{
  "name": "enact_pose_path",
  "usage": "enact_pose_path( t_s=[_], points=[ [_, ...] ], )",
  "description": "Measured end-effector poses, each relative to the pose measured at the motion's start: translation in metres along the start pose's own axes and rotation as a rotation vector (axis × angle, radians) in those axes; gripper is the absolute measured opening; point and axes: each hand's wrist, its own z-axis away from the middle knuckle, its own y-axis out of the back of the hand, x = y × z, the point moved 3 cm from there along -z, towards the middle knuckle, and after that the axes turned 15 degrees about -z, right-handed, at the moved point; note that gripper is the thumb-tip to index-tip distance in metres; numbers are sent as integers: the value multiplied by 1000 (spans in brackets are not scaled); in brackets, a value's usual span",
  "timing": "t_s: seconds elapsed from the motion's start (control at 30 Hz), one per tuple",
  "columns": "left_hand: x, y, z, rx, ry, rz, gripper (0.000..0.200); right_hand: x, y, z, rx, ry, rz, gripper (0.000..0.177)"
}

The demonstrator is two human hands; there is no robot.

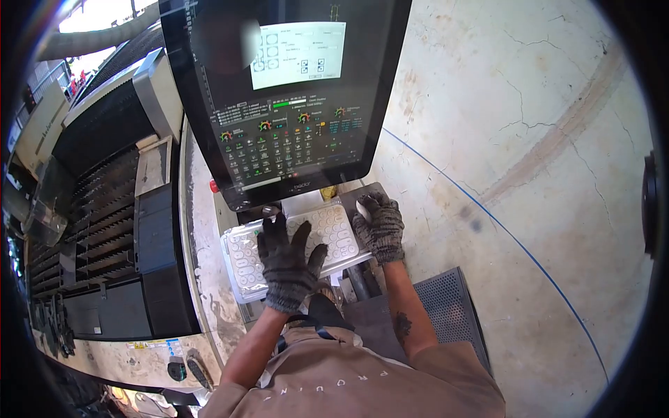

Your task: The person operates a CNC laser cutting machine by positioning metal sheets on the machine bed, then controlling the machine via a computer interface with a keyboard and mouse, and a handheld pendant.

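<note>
My left hand (286, 263), in a dark striped knit glove, lies over a white keyboard (337, 233) with round keys, its fingers spread apart. To the right of the keyboard, my right hand (380, 227), gloved the same way, is curled round a computer mouse (362, 209); only a pale bit of it shows by the thumb. Both stand below a large black-framed monitor (293, 150). On its dark screen, a white dialog window (300, 56) is open above rows of small icons and gauges.
A machine with a slatted bed (101, 223) stands on the left. On its pale edge lie a tape roll (177, 369) and a brush (199, 368). A blue hose (491, 214) crosses the concrete floor at right. A perforated metal panel (446, 306) sits beside my right arm.
</note>
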Motion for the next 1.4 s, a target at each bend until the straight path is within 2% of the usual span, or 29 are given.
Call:
enact_pose_path(
  t_s=[0.23, 0.4, 0.47, 0.63, 1.3, 1.4],
  points=[
    [-50, 36, 26, 123, 270, 60, 51, -1, 2, 0, -9, -47, -23, 45],
    [-93, 16, 43, 163, 385, -41, 52, -1, 4, 3, 32, -16, -49, 45],
    [-102, 9, 49, 144, 460, 84, 53, -2, 4, 2, 40, -4, -50, 45],
    [-102, 6, 52, 236, 478, 189, 62, -2, 3, 1, 16, -23, -44, 43],
    [-103, -1, 53, 210, 431, 181, 59, -3, 2, 2, 80, -1, -15, 50],
    [-102, 1, 52, 210, 427, 177, 59, -1, -1, 2, 30, -36, -36, 58]
  ],
)
